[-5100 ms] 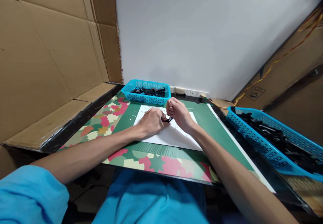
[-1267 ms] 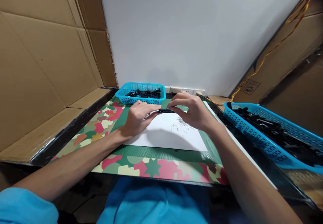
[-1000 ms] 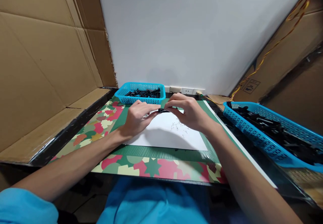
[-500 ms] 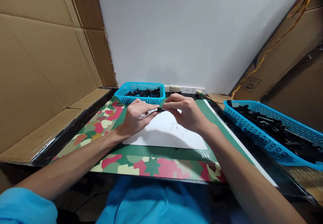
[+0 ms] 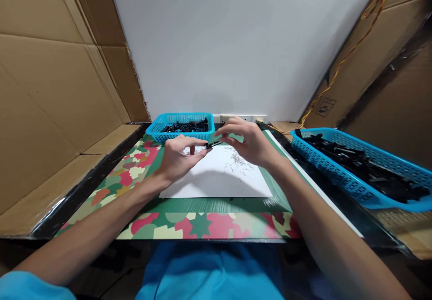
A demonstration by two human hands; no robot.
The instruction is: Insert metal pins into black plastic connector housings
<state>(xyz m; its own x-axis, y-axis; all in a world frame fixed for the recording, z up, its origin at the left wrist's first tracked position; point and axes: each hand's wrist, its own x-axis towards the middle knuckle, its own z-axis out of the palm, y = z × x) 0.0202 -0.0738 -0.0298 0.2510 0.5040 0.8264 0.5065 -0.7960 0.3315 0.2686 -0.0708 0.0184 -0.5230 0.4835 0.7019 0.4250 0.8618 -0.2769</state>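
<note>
Between the thumb and index finger of my left hand [image 5: 180, 158] is a slim black plastic part [image 5: 212, 145], held above a white sheet of paper [image 5: 216, 180]. My right hand [image 5: 245, 140] hovers just over the part's right end, thumb and bent fingers close together. Whatever is between those fingertips, if anything, is too small to make out. Tiny thin metal pieces [image 5: 238, 158] lie scattered on the paper under my right hand. More small bits show behind my left fingers.
A blue basket [image 5: 180, 135] of black parts stands at the back left. Another blue basket [image 5: 357, 196], heaped with black parts, sits at the right. Cardboard walls [image 5: 57, 75] flank the table, and a white wall [image 5: 229, 43] with sockets closes the back.
My right fingers have lifted slightly off the black part, so more of its length shows. The view has shifted a little, and more scattered metal pieces are visible.
</note>
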